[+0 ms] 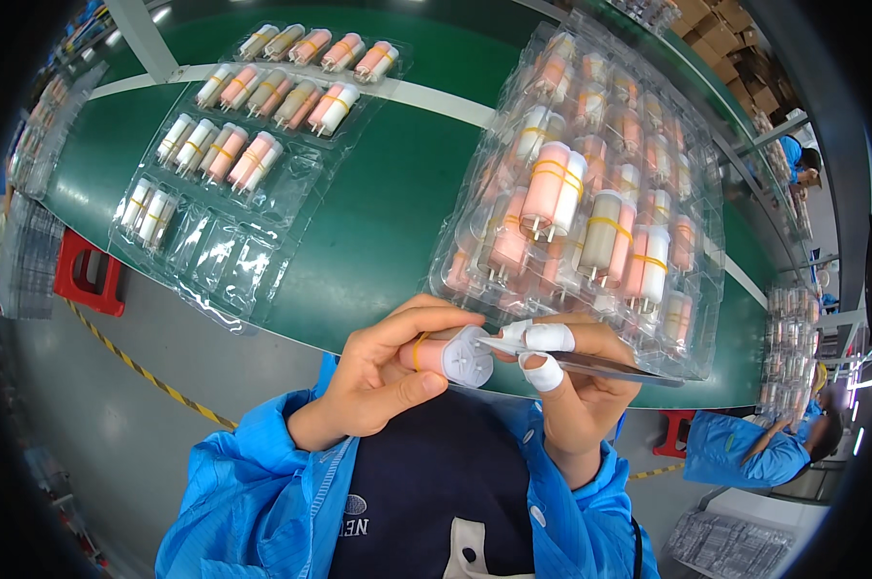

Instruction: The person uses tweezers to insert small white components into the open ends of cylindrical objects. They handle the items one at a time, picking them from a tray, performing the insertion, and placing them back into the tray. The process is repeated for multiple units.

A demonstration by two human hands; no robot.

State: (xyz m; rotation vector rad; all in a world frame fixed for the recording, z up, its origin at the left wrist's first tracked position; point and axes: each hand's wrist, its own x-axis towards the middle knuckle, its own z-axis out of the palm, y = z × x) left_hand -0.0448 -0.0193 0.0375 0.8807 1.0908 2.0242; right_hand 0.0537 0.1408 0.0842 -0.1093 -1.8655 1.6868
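Note:
My left hand [378,372] is closed round a pink cylindrical part [424,354] with a yellow rubber band about it. Its whitish, ribbed end face with small pins [467,359] is turned toward my right hand. In my right hand [590,386] is a pair of metal tweezers [600,366], pinched between fingers with white wraps on their tips. The tweezers' points are at the edge of that end face; whether they grip anything there is too small to tell.
A tall stack of clear plastic trays [436,275] filled with banded pink, white and grey cylinders stands ahead on the right. More trays [233,241], partly filled, lie on the green table [397,174] to the left. A red stool [89,275] stands left; co-workers [754,449] are at right.

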